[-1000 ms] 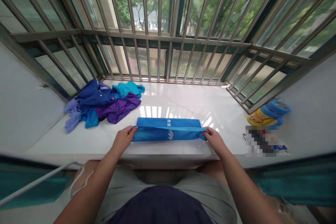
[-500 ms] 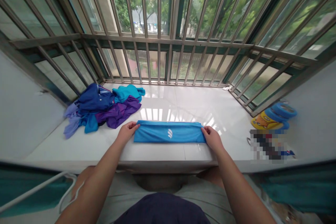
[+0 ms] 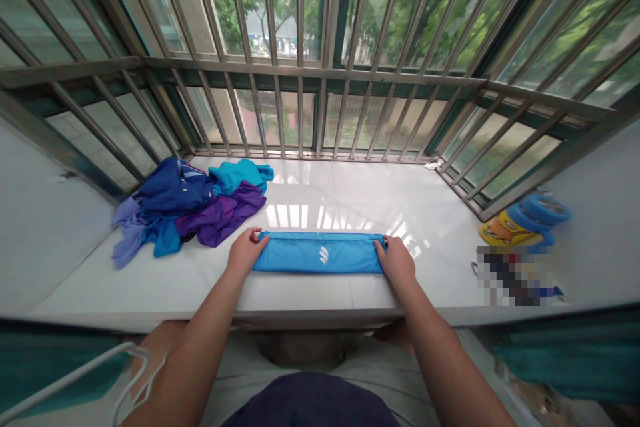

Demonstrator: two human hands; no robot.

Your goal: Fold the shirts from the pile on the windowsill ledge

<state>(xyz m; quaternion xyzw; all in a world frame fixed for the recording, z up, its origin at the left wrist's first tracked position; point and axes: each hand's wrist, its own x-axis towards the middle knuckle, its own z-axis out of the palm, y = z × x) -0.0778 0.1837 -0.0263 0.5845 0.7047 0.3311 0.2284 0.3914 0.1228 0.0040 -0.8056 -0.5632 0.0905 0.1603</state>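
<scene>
A blue garment (image 3: pixel 300 255), folded into a long flat strip with a white leaf-like logo, lies on the white tiled sill before me. My left hand (image 3: pixel 247 249) pinches its left end near the far corner, thumb on top. At the other end my right hand (image 3: pixel 396 255) grips the far right corner, its thumb lying over the cloth and fingers at the edge. Both hands are closed on the fabric. What kind of garment it is cannot be made out from the folded strip.
Crumpled clothes lie at the left, among them a navy garment (image 3: pixel 173 188), a purple one (image 3: pixel 225 215) and a teal one (image 3: pixel 239 177). A blue and yellow bottle (image 3: pixel 525 219) is at the right, near a pixelated object (image 3: pixel 515 277). Metal bars (image 3: pixel 320 72) line the window.
My thumbs have moved inward onto the top of the strip, and my right hand has shifted slightly left. The strip's far edge looks straighter. The camera view has moved slightly.
</scene>
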